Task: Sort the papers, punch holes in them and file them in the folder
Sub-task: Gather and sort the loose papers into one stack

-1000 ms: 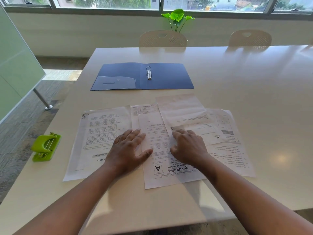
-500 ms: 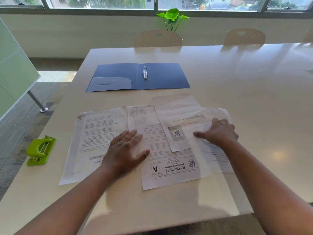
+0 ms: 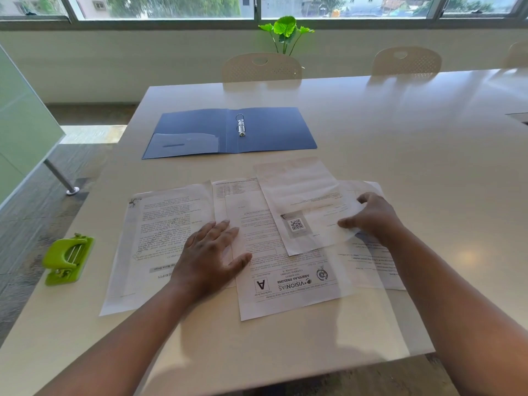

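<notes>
The papers (image 3: 285, 252) lie spread and overlapping on the surface (image 3: 428, 167), just in front of the person. The left hand (image 3: 210, 257) rests flat, fingers straight, on the sheets at the left and holds nothing. The right hand (image 3: 371, 218) has its grip closed on the right edge of the QR sheet (image 3: 303, 207), the top one, which curls up there. This sheet lies to the left of the right hand, its long axis pointing away toward the open folder (image 3: 228, 132) farther back. The punch (image 3: 68, 258) stands far left, nearer to the left hand.
</notes>
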{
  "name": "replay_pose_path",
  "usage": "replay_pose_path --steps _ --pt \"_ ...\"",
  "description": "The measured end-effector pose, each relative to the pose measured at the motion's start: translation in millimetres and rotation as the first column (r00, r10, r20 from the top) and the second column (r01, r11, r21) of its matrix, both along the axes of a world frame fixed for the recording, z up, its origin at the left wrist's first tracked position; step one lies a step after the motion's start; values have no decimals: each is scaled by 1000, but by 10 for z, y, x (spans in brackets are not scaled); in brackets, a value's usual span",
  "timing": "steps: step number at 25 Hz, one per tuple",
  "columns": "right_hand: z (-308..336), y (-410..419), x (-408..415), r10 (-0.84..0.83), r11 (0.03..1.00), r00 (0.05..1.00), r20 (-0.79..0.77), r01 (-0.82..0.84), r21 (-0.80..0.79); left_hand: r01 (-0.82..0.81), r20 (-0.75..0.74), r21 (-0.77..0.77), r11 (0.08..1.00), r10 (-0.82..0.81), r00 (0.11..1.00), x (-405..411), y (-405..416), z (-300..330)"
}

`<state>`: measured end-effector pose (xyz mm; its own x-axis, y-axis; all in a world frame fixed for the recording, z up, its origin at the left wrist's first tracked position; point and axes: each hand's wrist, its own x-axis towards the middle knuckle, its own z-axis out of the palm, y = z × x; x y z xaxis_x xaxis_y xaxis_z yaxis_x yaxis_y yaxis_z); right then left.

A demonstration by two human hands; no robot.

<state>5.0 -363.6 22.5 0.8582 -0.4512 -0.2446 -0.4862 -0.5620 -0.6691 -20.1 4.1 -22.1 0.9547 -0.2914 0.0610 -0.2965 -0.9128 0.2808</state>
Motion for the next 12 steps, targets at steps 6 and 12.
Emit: replay_pose_path --steps 6,12 --pt "58 9 17 -98 966 965 242 34 255 5 -4 2 1000 -5 1000 4 8 -7" --pt "384 -7 -70 -94 901 927 364 -77 427 -51 -156 -94 994 36 987 93 22 109"
